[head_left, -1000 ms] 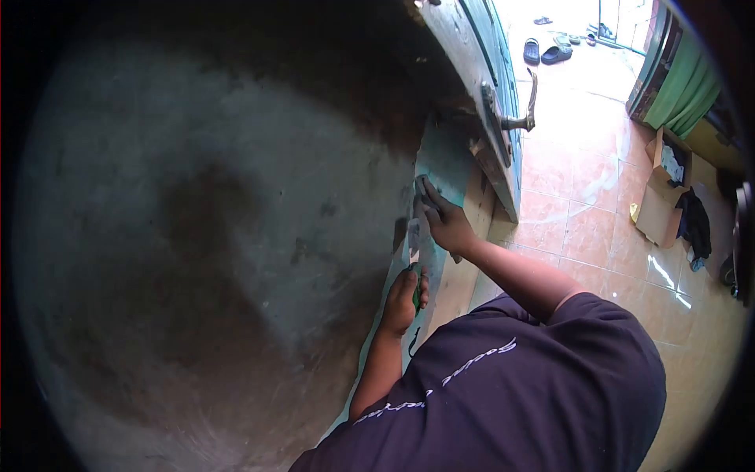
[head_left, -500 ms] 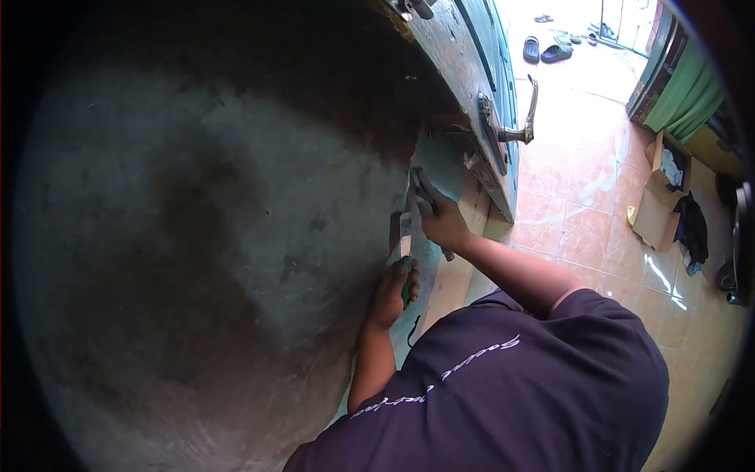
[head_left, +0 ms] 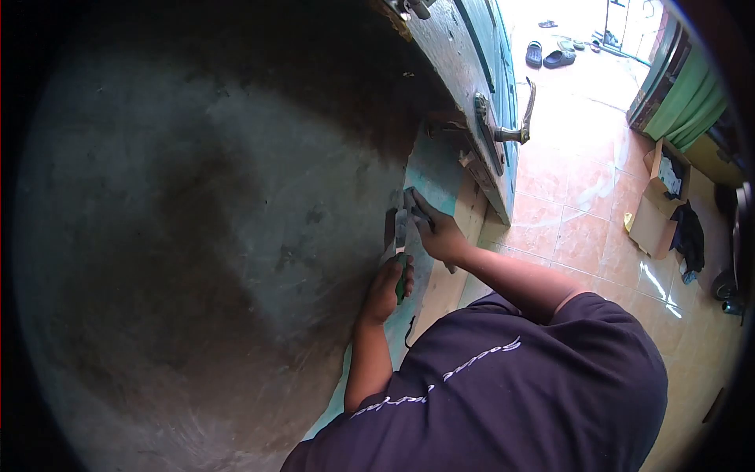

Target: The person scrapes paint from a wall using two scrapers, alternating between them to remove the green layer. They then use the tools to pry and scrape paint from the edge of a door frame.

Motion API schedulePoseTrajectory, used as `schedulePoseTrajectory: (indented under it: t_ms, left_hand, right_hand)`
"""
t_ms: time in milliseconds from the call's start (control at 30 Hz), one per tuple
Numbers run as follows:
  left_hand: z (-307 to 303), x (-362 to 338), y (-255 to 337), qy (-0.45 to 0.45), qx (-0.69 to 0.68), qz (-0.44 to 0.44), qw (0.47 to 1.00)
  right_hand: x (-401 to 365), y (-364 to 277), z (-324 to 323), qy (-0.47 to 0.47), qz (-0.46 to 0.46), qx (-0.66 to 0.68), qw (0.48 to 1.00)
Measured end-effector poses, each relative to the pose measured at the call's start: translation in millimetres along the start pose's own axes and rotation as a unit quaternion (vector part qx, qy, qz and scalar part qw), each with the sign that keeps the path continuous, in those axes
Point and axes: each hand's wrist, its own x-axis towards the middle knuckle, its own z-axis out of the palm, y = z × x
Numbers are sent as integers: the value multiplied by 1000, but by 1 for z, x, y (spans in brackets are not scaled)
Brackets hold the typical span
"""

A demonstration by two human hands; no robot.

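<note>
Our left hand curls its fingers closed around the green-handled tool, whose blade rises beyond them; our right hand grips a grey tool, two fingers stretched along it, with the stained wall left of our fingers and the door beyond them

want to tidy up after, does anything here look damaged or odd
The blue-green wooden door has chipped, worn paint along its edge. On the pale orange tiled floor, a brown cardboard box lies open with a crumpled dark cloth beside it, which looks untidy.
</note>
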Motion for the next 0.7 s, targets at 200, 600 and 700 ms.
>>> schedulePoseTrajectory:
  t_ms: [200, 600, 700]
  left_hand:
    - [3, -2, 4, 15, -17, -9, 1000]
    - [0, -4, 3, -10, -20, 20, 1000]
    - [0, -3, 0, -7, -17, 27, 999]
  right_hand:
    - [30, -7, -3, 38, 101, 120, 987]
    - [41, -22, -17, 31, 273, 171, 946]
    - [42, -16, -7, 58, 267, 196, 942]
